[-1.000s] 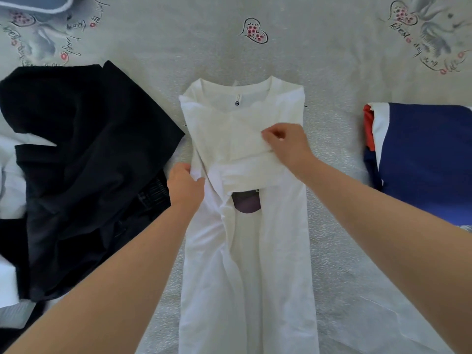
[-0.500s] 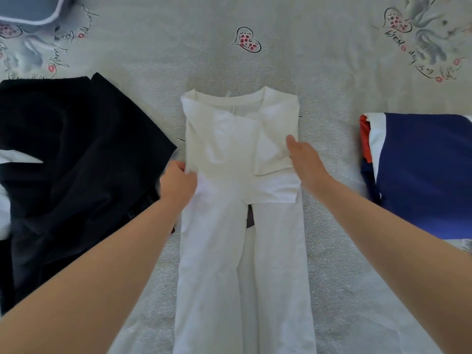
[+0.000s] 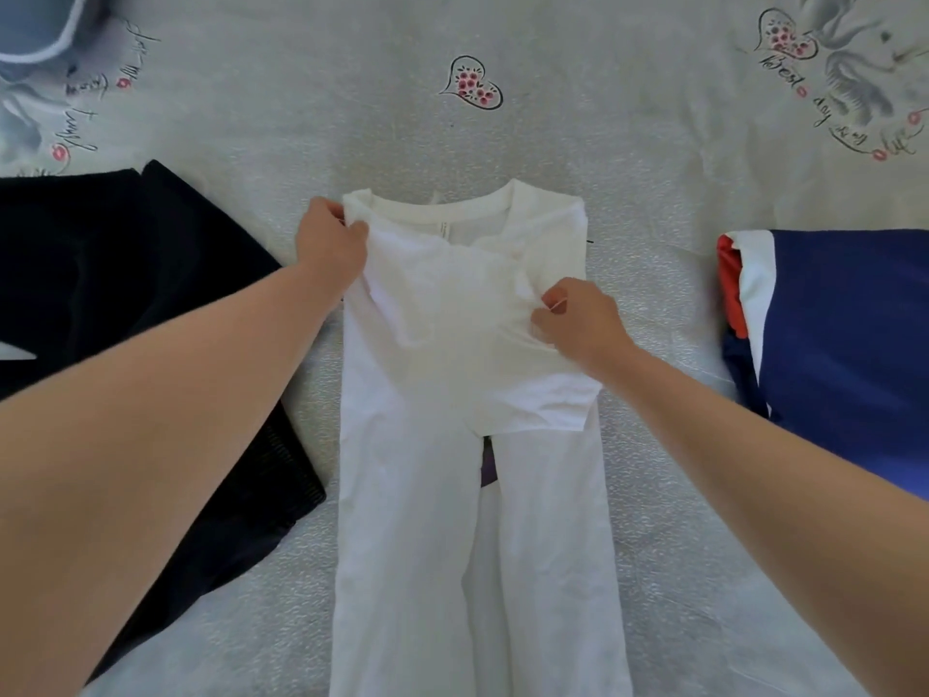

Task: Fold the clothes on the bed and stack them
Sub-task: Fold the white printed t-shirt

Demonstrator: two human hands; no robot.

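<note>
Item: white T-shirt, lying collar-away at the middle of the bed, sides folded inward. Step in hand (a judgement): squaring the sleeve folds; best kept flat and edges parallel before folding lengthwise. Left hand pinches the shoulder corner, fingers curled. Right hand pinches the folded sleeve fabric mid-chest.

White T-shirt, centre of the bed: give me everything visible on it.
The white T-shirt lies flat on the bed sheet, collar away from the person, both sides folded inward into a long strip, with a dark print showing in the gap. It looks like thin cotton. The left hand pinches its shoulder by the collar; the right hand pinches the folded sleeve.
</note>
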